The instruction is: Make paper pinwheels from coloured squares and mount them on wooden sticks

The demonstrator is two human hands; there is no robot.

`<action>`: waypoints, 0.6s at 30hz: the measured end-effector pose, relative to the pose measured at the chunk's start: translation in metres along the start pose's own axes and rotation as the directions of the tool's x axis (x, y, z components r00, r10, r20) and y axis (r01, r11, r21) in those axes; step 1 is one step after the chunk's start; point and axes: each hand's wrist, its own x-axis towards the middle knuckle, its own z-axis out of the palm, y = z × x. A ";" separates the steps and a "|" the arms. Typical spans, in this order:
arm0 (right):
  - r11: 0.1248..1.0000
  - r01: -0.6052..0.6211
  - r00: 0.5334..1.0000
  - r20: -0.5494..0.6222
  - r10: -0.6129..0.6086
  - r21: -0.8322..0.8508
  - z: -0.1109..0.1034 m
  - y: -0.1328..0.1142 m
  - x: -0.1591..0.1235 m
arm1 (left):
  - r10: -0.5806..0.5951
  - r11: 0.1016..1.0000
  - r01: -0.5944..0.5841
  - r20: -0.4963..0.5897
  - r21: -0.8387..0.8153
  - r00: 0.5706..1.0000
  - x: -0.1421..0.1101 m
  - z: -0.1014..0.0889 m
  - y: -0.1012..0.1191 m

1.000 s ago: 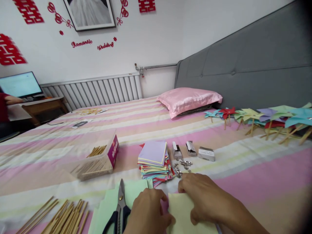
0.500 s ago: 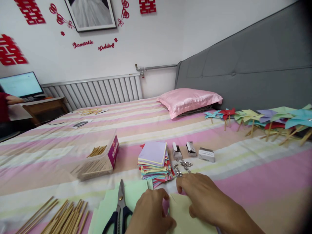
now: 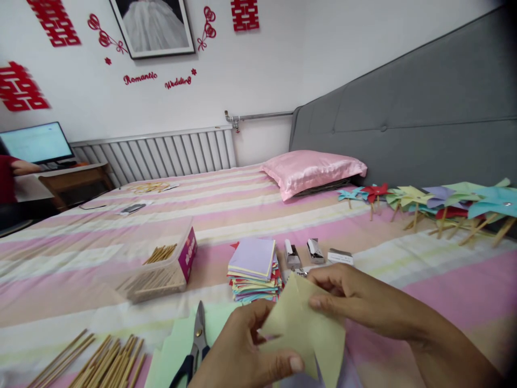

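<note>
A pale yellow sheet of paper point(image 3: 301, 323) with slits cut in from its corners is held up between both hands. My left hand point(image 3: 250, 345) pinches its left side, thumb in front. On the upper right side, my right hand point(image 3: 343, 293) grips it between thumb and fingers. Scissors point(image 3: 197, 337) with dark handles lie on light green paper point(image 3: 172, 345), left of my left hand, which partly covers them. Just beyond the held sheet stands a stack of coloured paper squares point(image 3: 252, 264). Small metal pieces near it are mostly hidden behind the yellow sheet.
Loose wooden sticks point(image 3: 109, 364) lie at the front left, and a clear plastic box point(image 3: 161, 280) holds more. Small boxes point(image 3: 293, 253) stand beyond my hands. Finished paper pinwheels point(image 3: 420, 199) lie at the right, near a pink pillow point(image 3: 315, 167). A person's arm point(image 3: 22, 167) shows at a desk, far left.
The yellow sheet has come up off the bed, tilted, and now sits between both hands. My right hand has risen with it, and my left thumb has moved across its front.
</note>
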 end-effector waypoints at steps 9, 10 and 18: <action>0.959 0.072 0.966 -0.260 0.001 0.273 0.005 -0.008 0.014 | -0.014 0.997 -0.005 -0.245 -0.078 0.969 0.011 -0.004 -0.007; 0.966 0.089 0.953 -0.304 -0.011 0.244 0.006 -0.006 0.016 | -0.032 0.997 0.006 -0.335 -0.078 0.942 0.012 -0.005 -0.009; 0.942 0.330 0.850 -0.416 -0.323 -0.057 0.011 -0.005 0.021 | -0.186 0.909 -0.002 -0.408 -0.417 0.894 0.008 -0.013 -0.007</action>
